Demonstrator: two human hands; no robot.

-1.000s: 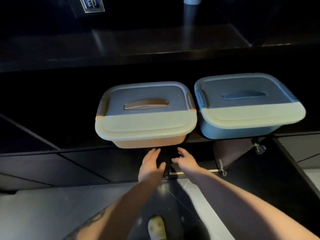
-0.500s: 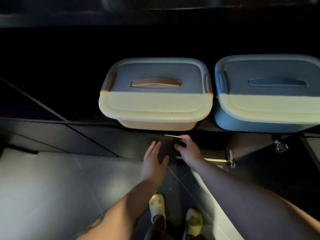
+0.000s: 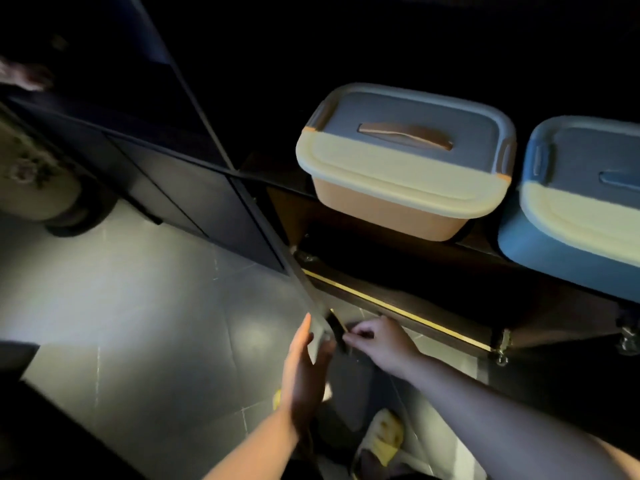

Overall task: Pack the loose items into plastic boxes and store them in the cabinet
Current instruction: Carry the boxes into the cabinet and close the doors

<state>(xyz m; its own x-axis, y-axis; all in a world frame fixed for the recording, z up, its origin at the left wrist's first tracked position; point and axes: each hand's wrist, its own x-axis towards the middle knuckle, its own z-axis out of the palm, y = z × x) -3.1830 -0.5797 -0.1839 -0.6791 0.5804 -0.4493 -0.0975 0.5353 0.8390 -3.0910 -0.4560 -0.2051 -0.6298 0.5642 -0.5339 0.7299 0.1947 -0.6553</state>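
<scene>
Two lidded plastic boxes stand side by side on a shelf inside the dark cabinet: an orange box with a cream and grey lid, and to its right a blue box, cut off by the frame edge. The left cabinet door stands part open and I see it edge-on. My left hand lies along the door's lower corner, fingers on the outer face and thumb on the inner side. My right hand pinches the small dark door handle at that corner.
A gold strip runs along the cabinet's bottom front edge, with metal hinges at the right. The compartment under the shelf is dark. Grey floor tiles spread to the left, and a pale round pot stands there. My yellow slippers are below.
The view has swung left and tilted. Both hands went from hovering at the door corner to taking hold of it, and the left door now stands edge-on, swung out from the cabinet.
</scene>
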